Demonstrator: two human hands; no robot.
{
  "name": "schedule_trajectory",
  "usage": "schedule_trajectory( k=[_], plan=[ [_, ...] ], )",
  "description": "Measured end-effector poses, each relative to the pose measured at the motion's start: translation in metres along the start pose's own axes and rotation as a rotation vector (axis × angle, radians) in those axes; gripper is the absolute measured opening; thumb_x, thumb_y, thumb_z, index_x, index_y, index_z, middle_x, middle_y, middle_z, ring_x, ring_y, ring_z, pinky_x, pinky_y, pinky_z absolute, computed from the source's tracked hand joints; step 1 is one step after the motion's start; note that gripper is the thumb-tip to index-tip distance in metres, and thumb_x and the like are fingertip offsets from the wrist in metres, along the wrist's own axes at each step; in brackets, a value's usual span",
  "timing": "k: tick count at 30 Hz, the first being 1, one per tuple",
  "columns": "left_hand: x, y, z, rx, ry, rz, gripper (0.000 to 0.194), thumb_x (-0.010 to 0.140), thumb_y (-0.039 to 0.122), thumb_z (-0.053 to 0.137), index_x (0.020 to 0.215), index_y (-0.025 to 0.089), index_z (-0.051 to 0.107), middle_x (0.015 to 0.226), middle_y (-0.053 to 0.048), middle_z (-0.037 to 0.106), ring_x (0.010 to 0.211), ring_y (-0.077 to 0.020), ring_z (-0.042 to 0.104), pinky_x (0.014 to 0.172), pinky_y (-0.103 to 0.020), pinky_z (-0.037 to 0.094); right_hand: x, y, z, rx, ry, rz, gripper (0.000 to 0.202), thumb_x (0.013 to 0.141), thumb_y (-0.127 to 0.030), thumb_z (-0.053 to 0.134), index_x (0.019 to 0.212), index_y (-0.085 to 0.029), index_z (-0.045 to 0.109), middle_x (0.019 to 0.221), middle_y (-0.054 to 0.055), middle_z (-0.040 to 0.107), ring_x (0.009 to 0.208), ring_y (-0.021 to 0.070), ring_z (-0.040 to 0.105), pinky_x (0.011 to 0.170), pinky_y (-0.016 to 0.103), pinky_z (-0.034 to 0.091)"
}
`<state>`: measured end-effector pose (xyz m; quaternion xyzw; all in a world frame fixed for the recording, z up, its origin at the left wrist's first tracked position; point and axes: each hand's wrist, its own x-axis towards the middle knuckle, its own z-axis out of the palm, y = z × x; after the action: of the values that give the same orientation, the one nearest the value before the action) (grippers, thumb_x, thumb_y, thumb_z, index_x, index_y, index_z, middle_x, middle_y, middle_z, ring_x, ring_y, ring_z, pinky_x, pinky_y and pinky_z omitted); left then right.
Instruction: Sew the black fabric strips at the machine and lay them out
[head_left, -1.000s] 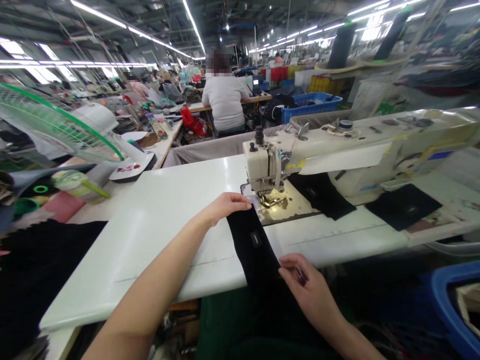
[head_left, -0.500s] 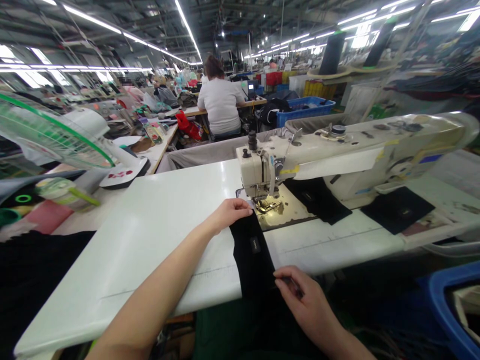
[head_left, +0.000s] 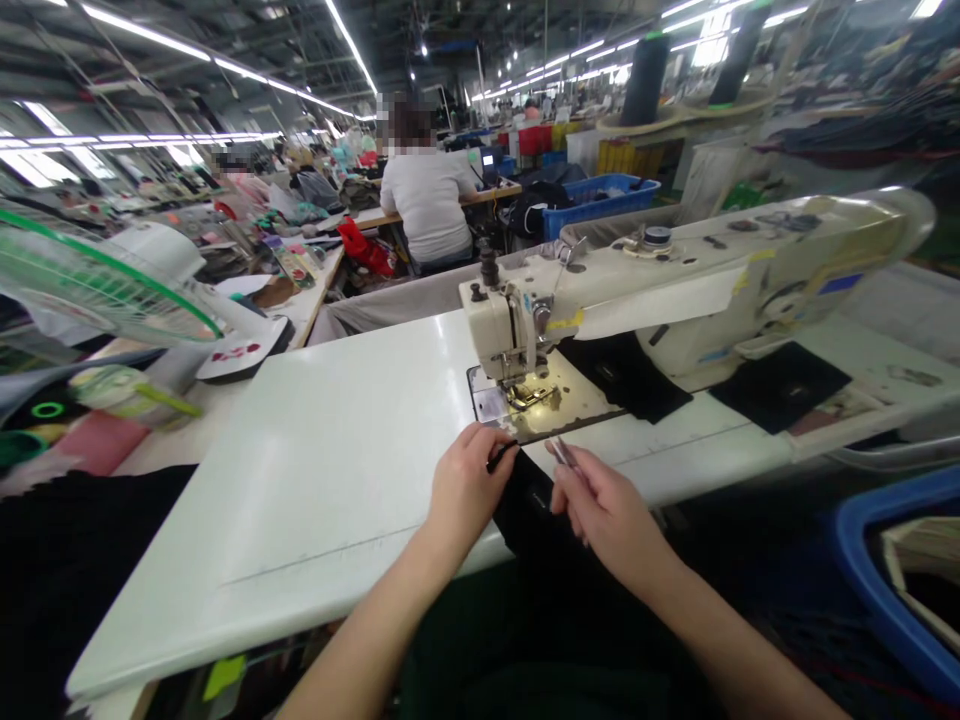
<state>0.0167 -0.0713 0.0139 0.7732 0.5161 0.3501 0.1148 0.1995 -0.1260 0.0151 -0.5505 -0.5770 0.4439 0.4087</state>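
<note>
My left hand (head_left: 471, 478) pinches the upper edge of a black fabric piece (head_left: 525, 505) at the front of the sewing table. A small label shows on this cloth, which hangs down over the table edge. My right hand (head_left: 604, 510) is closed around a small metal tool (head_left: 562, 453) that looks like thread snips, its tip pointing up close to the fabric edge. Just beyond both hands stands the sewing machine (head_left: 499, 335), its presser foot (head_left: 529, 395) above a worn metal plate. No cloth lies under the foot.
Two black labelled pieces (head_left: 626, 375) (head_left: 780, 385) lie to the right by the machine. A fan (head_left: 247, 345) stands at left on a cluttered side table. A blue bin (head_left: 862, 560) is at lower right. Ahead, a person in a white shirt (head_left: 429, 205) sits facing away.
The black fabric has been drawn off the plate toward me, its top edge lifted. My right hand has risen to that edge, with the metal tool now showing. The view has shifted slightly.
</note>
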Motion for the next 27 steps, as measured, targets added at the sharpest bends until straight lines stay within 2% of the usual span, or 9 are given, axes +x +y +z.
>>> schedule_trajectory(
  k=[3, 7, 14, 24, 27],
  plan=[
    [-0.012, 0.002, 0.006, 0.091, 0.064, 0.035, 0.007, 0.087, 0.012, 0.065, 0.088, 0.020, 0.065, 0.078, 0.001, 0.059, 0.068, -0.0131, 0.057, 0.062, -0.023, 0.043, 0.000, -0.005, 0.014, 0.253, -0.139, 0.142, 0.049, 0.094, -0.048, 0.047, 0.132, -0.017, 0.052, 0.058, -0.005, 0.061, 0.037, 0.0106, 0.046, 0.039, 0.022, 0.034],
    [-0.022, 0.005, 0.011, 0.164, 0.114, 0.091, 0.006, 0.091, 0.016, 0.061, 0.090, 0.020, 0.065, 0.076, 0.001, 0.060, 0.066, -0.0126, 0.057, 0.060, -0.022, 0.042, 0.000, -0.007, 0.024, 0.429, -0.177, 0.201, 0.060, 0.087, -0.054, 0.052, 0.131, -0.014, 0.050, 0.051, -0.005, 0.061, 0.031, 0.0091, 0.040, 0.034, 0.019, 0.025],
    [-0.027, 0.009, 0.011, 0.215, 0.142, 0.149, 0.011, 0.095, 0.019, 0.055, 0.090, 0.020, 0.065, 0.075, 0.001, 0.060, 0.061, -0.0117, 0.055, 0.056, -0.023, 0.039, -0.001, -0.008, 0.025, 0.457, -0.177, 0.211, 0.063, 0.083, -0.055, 0.055, 0.130, -0.012, 0.049, 0.049, -0.005, 0.061, 0.029, 0.0085, 0.038, 0.032, 0.018, 0.023],
    [-0.029, 0.003, 0.014, 0.318, 0.185, 0.322, 0.018, 0.099, 0.020, 0.048, 0.095, 0.019, 0.065, 0.077, -0.002, 0.062, 0.065, -0.0152, 0.058, 0.056, -0.026, 0.039, -0.002, -0.017, 0.020, 0.483, -0.195, 0.295, 0.065, 0.081, -0.049, 0.056, 0.134, -0.012, 0.047, 0.050, -0.004, 0.063, 0.028, 0.0087, 0.038, 0.031, 0.018, 0.022],
    [-0.028, 0.003, 0.017, 0.315, 0.182, 0.336, 0.019, 0.100, 0.021, 0.047, 0.093, 0.018, 0.065, 0.076, -0.002, 0.062, 0.064, -0.0149, 0.058, 0.056, -0.026, 0.039, -0.002, -0.013, 0.025, 0.478, -0.160, 0.288, 0.063, 0.082, -0.050, 0.055, 0.132, -0.013, 0.048, 0.050, -0.004, 0.062, 0.028, 0.0092, 0.038, 0.030, 0.018, 0.022]
  ],
)
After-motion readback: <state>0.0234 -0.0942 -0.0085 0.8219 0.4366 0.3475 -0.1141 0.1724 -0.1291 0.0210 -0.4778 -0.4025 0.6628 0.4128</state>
